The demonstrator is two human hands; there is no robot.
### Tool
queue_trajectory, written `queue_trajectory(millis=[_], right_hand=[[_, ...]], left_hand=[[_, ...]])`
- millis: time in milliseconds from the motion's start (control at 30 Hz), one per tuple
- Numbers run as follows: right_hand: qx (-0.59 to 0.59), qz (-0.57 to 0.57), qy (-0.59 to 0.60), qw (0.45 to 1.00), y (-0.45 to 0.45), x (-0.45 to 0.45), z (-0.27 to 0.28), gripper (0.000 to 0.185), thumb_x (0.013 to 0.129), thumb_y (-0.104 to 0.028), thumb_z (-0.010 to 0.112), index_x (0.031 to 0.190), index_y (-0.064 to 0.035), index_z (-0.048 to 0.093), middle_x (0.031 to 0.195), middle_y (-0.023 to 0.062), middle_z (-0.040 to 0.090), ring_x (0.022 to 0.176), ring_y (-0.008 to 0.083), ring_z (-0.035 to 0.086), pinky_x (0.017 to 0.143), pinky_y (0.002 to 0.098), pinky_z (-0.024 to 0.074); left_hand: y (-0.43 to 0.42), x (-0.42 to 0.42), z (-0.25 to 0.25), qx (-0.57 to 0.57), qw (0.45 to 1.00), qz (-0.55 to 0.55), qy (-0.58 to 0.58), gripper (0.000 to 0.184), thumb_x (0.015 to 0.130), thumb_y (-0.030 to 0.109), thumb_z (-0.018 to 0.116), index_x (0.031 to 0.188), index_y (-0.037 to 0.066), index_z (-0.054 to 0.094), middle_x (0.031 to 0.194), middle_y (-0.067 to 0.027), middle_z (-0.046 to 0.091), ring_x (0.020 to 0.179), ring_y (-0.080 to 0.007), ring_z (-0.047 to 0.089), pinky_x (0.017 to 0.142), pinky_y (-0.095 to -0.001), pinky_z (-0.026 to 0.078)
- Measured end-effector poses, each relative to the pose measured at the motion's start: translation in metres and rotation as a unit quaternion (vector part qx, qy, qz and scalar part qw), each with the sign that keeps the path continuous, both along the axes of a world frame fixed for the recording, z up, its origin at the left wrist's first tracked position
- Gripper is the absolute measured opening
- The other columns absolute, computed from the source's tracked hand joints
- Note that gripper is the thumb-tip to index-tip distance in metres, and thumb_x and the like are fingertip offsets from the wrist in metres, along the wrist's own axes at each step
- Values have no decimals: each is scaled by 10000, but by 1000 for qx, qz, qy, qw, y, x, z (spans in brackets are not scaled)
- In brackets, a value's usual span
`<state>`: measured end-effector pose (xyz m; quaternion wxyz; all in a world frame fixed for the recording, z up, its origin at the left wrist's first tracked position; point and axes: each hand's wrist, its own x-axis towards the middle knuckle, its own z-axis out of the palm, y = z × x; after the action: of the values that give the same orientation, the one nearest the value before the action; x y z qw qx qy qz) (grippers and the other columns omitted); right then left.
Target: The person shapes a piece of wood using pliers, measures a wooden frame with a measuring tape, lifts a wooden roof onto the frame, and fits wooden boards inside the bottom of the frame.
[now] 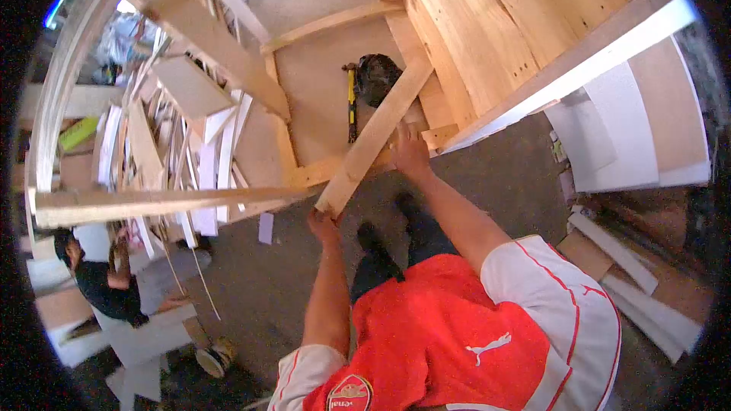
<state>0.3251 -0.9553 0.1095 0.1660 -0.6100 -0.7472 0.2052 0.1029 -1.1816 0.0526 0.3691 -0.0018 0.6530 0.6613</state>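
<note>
A pale wooden board [373,141] slants across the near side of a wooden frame [343,23]. My left hand [325,225] is closed around the board's lower end. Farther up, my right hand [411,154] is at the board's right edge with its fingers bent; part of its grip is hidden. Inside the frame, on a flat panel [308,91], lie a yellow-and-black hammer [352,103] and a dark, rounded item [378,80] that looks like a cap. The board's upper end overlaps the frame's right side.
Plank walls [487,30] rise at the right. A long rail [175,202] sticks out leftward. Offcuts [152,137] are heaped on the left, where another person [106,281] sits. White-faced sheets [609,129] and scrap boards [647,312] lie right. A bucket [215,358] stands lower left.
</note>
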Motion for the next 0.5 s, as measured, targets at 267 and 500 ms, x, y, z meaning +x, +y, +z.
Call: queue_trajectory(millis=[267,500], right_hand=[[-46,-91,37,994,25,-25,-5,734,860,-347,700,1493,-156,380,1319,227,565,1209,440,533,1001,545,459],[-29,-163,1,986,4,-62,19,894,801,-494,726,1543,-187,331,1357,269,514,1320,442,443,1098,590,334]], left_hand=[[-17,-44,-46,-128,946,-295,30,559,916,150,733,1309,3,363,1104,-209,618,785,-296,705,624,-391,623],[27,16,10,17,904,-418,-82,293,946,198,693,1050,32,475,872,-161,706,621,-232,710,536,-335,580]])
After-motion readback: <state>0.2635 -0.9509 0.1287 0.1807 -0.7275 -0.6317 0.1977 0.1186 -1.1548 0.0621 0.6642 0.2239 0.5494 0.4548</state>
